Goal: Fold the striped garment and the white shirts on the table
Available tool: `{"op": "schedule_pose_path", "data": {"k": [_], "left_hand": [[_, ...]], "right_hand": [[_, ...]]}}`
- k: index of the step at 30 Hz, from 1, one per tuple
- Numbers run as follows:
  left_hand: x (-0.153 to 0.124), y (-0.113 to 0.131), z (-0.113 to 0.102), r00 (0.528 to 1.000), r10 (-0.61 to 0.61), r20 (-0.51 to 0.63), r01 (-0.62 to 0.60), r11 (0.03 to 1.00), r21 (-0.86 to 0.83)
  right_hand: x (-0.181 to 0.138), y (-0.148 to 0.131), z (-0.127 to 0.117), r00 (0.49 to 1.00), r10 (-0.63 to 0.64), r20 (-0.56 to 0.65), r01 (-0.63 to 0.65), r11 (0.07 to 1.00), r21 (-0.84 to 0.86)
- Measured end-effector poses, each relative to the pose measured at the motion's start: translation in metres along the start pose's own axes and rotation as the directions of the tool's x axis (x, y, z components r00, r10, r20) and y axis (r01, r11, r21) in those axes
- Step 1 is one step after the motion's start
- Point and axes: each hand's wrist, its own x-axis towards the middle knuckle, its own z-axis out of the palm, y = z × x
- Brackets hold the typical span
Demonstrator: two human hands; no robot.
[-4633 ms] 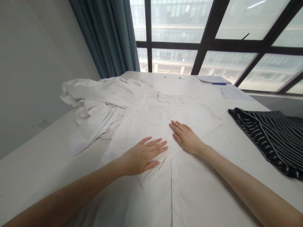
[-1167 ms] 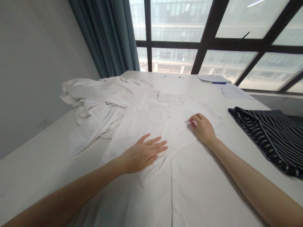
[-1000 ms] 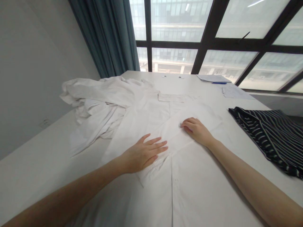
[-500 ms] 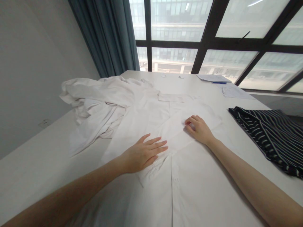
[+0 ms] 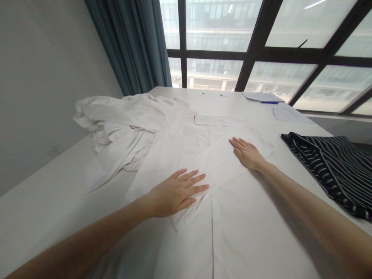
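A white shirt (image 5: 247, 217) lies spread on the white table, its collar toward the window and its front placket running toward me. One sleeve (image 5: 216, 161) is folded slantwise across the body, with creases near its cuff end. My left hand (image 5: 177, 193) rests flat on that lower sleeve end, fingers spread. Farther up, on the right, my right hand (image 5: 247, 153) lies palm down on the cloth near the shirt's edge, its fingers stretched out. Neither hand grips the fabric.
Crumpled white cloth (image 5: 116, 116) is heaped at the left, partly against the shirt. Black-and-white striped cloth (image 5: 334, 166) lies at the right edge. Papers (image 5: 261, 97) and a blue pen (image 5: 269, 102) sit at the back right of the table (image 5: 180, 92), before the window.
My right hand has uncurled from a loose pinch and now lies flat on the cloth. My left hand has stayed almost in place.
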Motion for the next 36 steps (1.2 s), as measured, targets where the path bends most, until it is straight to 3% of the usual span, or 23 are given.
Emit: {"op": "schedule_pose_path", "data": {"k": [6,13,16,18,21,23,28,36], "left_hand": [[0.001,0.001,-0.004,1.0,-0.01,-0.001,0.01,1.0,-0.026],[0.002,0.002,-0.006,1.0,-0.012,0.0,0.012,0.999,-0.052],[0.002,0.002,-0.006,1.0,-0.014,-0.009,0.013,0.998,-0.068],[0.001,0.002,-0.005,1.0,-0.019,-0.014,0.018,0.997,-0.072],[0.001,0.002,-0.004,0.999,-0.013,-0.046,0.009,0.997,-0.079],[0.0,0.001,-0.003,0.998,-0.006,-0.062,0.001,0.997,-0.08],[-0.001,0.001,-0.002,0.997,-0.005,-0.072,0.0,0.997,-0.072],[-0.001,0.002,-0.005,0.998,-0.015,-0.061,0.009,0.996,-0.089]], "right_hand": [[0.024,0.04,-0.004,0.989,0.139,0.042,-0.137,0.99,-0.04],[0.05,0.065,-0.001,0.978,0.208,-0.035,-0.209,0.977,-0.042],[0.048,0.06,-0.004,0.972,0.118,-0.203,-0.138,0.986,-0.091],[0.042,0.048,-0.008,0.962,-0.031,-0.272,-0.008,0.99,-0.143],[0.033,0.02,-0.008,0.94,-0.259,-0.224,0.236,0.964,-0.123],[0.031,0.005,-0.002,0.943,-0.288,-0.169,0.283,0.958,-0.055],[0.049,0.012,0.01,0.996,-0.057,-0.071,0.056,0.998,-0.017],[0.092,0.067,0.011,0.984,0.169,-0.058,-0.172,0.984,-0.053]]}}
